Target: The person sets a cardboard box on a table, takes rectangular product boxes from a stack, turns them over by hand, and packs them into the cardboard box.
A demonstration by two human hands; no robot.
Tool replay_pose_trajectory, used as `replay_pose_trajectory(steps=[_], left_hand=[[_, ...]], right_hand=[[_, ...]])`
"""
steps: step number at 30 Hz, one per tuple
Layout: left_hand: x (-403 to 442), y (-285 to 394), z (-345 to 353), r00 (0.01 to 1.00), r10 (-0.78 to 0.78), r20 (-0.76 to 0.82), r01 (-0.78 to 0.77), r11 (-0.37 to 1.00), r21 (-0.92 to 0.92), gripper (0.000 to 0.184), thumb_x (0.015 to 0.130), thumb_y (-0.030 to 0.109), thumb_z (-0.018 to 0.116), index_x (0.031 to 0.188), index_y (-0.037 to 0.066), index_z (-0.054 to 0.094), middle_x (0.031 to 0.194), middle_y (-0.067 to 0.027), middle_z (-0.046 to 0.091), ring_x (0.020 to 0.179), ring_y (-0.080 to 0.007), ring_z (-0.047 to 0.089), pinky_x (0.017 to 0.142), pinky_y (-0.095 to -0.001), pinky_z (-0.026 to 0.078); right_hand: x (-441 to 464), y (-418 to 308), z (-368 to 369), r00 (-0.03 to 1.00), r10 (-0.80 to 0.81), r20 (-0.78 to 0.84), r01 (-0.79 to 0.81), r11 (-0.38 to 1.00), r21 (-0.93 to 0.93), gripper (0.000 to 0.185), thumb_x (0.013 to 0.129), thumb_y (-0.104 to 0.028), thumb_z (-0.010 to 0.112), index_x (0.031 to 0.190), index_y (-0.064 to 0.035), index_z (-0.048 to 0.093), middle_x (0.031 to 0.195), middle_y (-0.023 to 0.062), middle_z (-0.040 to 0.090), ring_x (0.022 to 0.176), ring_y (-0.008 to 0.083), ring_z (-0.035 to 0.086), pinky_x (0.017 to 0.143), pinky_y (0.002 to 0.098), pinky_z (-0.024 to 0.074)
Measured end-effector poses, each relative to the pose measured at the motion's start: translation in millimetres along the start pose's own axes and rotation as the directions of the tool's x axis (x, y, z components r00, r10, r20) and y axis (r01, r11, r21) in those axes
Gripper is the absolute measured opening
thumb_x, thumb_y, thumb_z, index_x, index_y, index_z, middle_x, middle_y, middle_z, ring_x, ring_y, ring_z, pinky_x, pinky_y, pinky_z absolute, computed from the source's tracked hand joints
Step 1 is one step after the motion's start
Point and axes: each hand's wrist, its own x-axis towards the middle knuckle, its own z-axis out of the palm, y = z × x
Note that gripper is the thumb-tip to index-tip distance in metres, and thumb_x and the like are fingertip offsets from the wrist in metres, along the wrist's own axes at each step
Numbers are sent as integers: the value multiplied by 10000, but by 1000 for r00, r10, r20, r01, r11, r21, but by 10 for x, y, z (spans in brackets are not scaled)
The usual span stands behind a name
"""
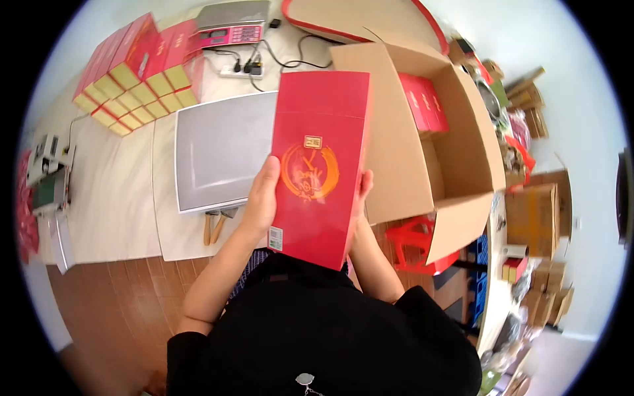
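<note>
Between my two hands is a long red gift box point(323, 218) with an orange ring printed on its front and a small label near its lower corner. My left hand point(263, 198) grips the box's left edge, thumb on the front face. On the opposite edge, my right hand point(362, 191) holds it; most of those fingers are hidden behind the box. Beyond it lies a grey flat tray point(221, 152) on the table. To the right stands an open cardboard carton point(396, 152) with several red boxes point(424, 102) inside at its far end.
Stacked red boxes point(142, 72) stand at the back left, beside a scale point(231, 30) and a power strip point(242, 70). Two wooden-handled tools point(213, 228) lie at the table's front edge. A red stool point(416, 244) is under the carton's flap. Cartons point(531, 221) line the right side.
</note>
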Motion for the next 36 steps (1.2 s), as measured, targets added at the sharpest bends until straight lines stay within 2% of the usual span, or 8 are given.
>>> replay_pose_trajectory(steps=[4,7,8,13,20,30,33,36], left_hand=[[212,-429,-367,935,327,-134,-190,785,589,493,1034,344,357,1335,-37,447,1318,-209,503,1271,-255,434,1076,-352,314],[222,-636,-698,829,393,-399,-173,857,485,428,1012,253,439,1351,-8,421,1360,-182,463,1291,-266,424,1089,-372,307],[127,-610,-804,776,415,-474,-204,877,434,418,1013,248,437,1348,-2,426,1353,-171,473,1288,-260,426,1088,-373,309],[-736,-349,-1565,595,434,-676,-152,887,435,348,1011,212,431,1279,-2,487,1266,-127,531,1176,-210,498,1044,-338,354],[-1799,-608,-1717,228,271,-935,-83,962,259,311,994,150,423,1269,29,503,1210,-77,556,1117,-166,529,968,-313,401],[-1250,-569,-1425,501,372,-781,-180,928,326,292,1004,177,419,1247,42,509,1123,-83,580,1036,-166,558,899,-306,444],[-996,-326,-1339,635,258,-728,-142,965,219,357,1019,250,413,1310,50,466,1228,-99,543,1119,-180,531,946,-328,427],[-650,-53,-1092,802,135,-582,-113,991,75,460,1023,334,406,1391,59,392,1348,-117,473,1230,-194,468,1005,-351,392]], right_hand=[[156,-104,395,985,132,-108,-168,858,-486,882,792,-551,668,1448,-67,330,1392,137,448,1262,243,460,1057,377,385],[627,46,506,979,-196,50,35,-79,-996,966,657,-448,783,1447,-103,344,1412,222,310,1284,377,362,1048,461,324],[754,125,441,949,-265,171,-3,-548,-837,981,614,-443,799,1440,-137,368,1398,248,297,1272,418,338,1040,504,300],[1240,587,90,919,-170,356,93,-783,-615,951,546,-429,810,1387,-175,447,1326,266,324,1179,448,361,999,548,271],[1460,1017,116,906,-155,394,99,-827,-554,908,550,-447,803,1353,-178,476,1308,252,343,1149,449,390,973,545,302],[1597,1469,498,923,-150,354,137,-732,-667,945,579,-450,810,1382,-122,435,1312,278,358,1186,438,385,1011,542,295],[1359,993,986,989,119,-88,-124,341,-932,860,765,-425,731,1423,-24,349,1147,154,561,1003,247,588,893,362,482],[1186,602,1067,893,384,-234,-448,720,-530,723,858,-498,603,1350,-5,409,1081,104,597,942,211,615,827,329,517]])
